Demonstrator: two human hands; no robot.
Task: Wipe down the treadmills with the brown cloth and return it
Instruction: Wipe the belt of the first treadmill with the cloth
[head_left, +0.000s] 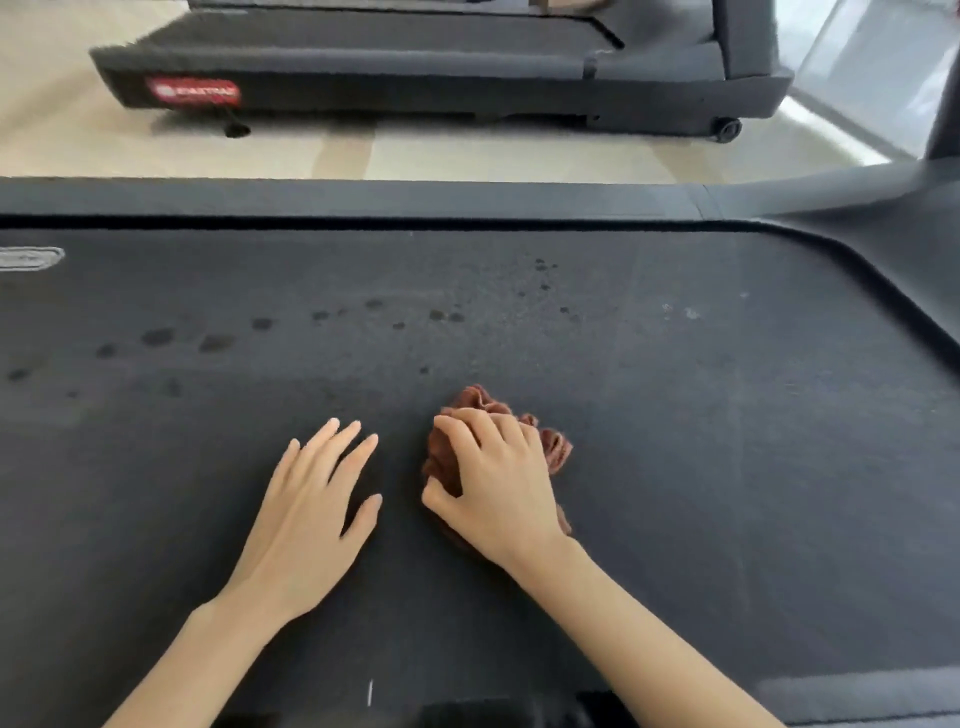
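A dark treadmill belt (675, 415) fills most of the view, with several dark wet spots across its middle and left. My right hand (498, 488) grips a bunched brown cloth (553, 447) and holds it down on the belt near the centre. Folds of the cloth stick out past the fingers and under the palm. My left hand (311, 509) lies flat on the belt just left of the cloth, fingers straight and spread, holding nothing.
A second treadmill (415, 67) with a red label stands beyond a strip of pale floor (441, 156). The near treadmill's grey side rail (363, 197) runs along the belt's far edge, and the motor hood curves up at the right.
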